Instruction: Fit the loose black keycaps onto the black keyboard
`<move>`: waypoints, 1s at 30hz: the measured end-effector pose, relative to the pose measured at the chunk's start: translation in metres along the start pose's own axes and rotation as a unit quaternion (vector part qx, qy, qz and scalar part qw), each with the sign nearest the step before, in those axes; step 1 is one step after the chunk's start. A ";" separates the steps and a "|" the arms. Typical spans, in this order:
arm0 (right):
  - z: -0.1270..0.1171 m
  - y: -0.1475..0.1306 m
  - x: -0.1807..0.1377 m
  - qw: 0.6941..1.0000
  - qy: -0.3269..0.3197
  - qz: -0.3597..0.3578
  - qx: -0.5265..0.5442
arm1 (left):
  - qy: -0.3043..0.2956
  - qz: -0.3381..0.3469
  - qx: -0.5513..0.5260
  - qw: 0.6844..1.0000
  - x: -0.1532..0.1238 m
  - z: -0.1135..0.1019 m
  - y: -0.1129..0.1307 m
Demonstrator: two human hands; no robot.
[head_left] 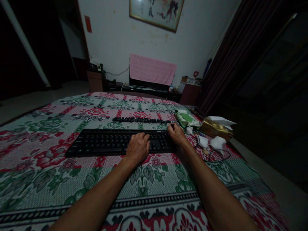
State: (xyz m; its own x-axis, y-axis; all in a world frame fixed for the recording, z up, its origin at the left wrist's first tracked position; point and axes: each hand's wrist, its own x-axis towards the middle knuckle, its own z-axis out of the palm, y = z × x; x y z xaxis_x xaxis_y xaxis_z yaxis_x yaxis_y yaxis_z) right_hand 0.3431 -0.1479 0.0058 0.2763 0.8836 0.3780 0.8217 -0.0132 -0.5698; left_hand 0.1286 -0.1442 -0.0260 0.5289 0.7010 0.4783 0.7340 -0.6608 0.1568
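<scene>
Steady the keyboard point(101, 141) on the cloth point(48, 179) with the left hand point(138, 145), laid loose-fingered across its right half. Work the right hand point(176, 134) lightly, with fingers curled by the keyboard's far right corner (grasping anything or not: cannot tell), without nudging the small black pieces point(125, 120) lined up beyond it.

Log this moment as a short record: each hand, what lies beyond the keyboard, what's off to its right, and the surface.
left hand: on the keyboard, right of its middle
right hand: at the keyboard's right end; grip unclear
beyond keyboard: row of small black pieces
to the right: green-and-white packet, gold box, white wads
surface: flowered cloth
</scene>
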 end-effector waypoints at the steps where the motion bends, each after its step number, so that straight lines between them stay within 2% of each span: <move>1: 0.001 0.000 0.000 1.000 -0.001 -0.004 -0.013 | 0.000 0.001 0.000 1.000 0.000 0.000 0.000; 13: 0.006 -0.010 -0.001 0.990 -0.033 -0.078 -0.112 | -0.006 -0.003 -0.005 1.000 0.000 0.001 -0.001; 21: 0.007 -0.013 0.002 0.991 -0.026 -0.045 -0.126 | -0.004 0.000 -0.005 1.000 0.000 0.003 -0.002; 30: 0.012 -0.012 -0.004 0.990 -0.012 -0.077 -0.122 | -0.004 0.004 -0.003 1.000 0.000 0.003 -0.002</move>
State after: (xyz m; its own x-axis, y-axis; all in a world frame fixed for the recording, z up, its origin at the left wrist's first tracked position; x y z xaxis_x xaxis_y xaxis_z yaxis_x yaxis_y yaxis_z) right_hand 0.3260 -0.1457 0.0024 0.1296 0.8946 0.4276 0.9495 0.0123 -0.3135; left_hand 0.1284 -0.1418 -0.0293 0.5382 0.6973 0.4734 0.7273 -0.6681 0.1571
